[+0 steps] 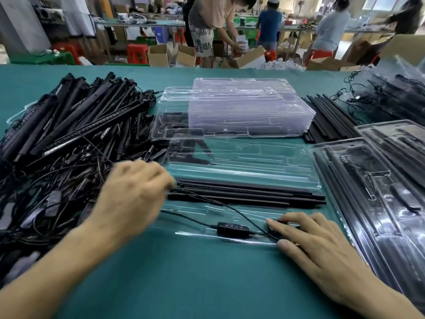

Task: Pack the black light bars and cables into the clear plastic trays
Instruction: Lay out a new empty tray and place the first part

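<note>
Table (184,284): green cloth, busy workshop behind.
Loose pile (69,139): black light bars and cables heaped at left.
Empty trays (230,111): clear stack, centre back.
Open tray (253,157): before the stack, holding bars (253,194) lengthwise.
Left hand (135,192): blurred at bars' left ends; grip unclear.
Right hand (317,245): fingers straight, spread, pressing cable end (273,229) into tray.
Controller (233,229): just beside right fingertips.

A teal cloth (207,284) covers the near worktable. Beyond its far edge, open cardboard boxes (161,55) and red plastic stools (137,52) stand on the floor. A grey pillar (20,26) rises at far left. Long benches (147,22) cross the far room, where people stand working; one person (211,19) bends over a box. Daylight comes through windows (386,3) at far right.
</note>
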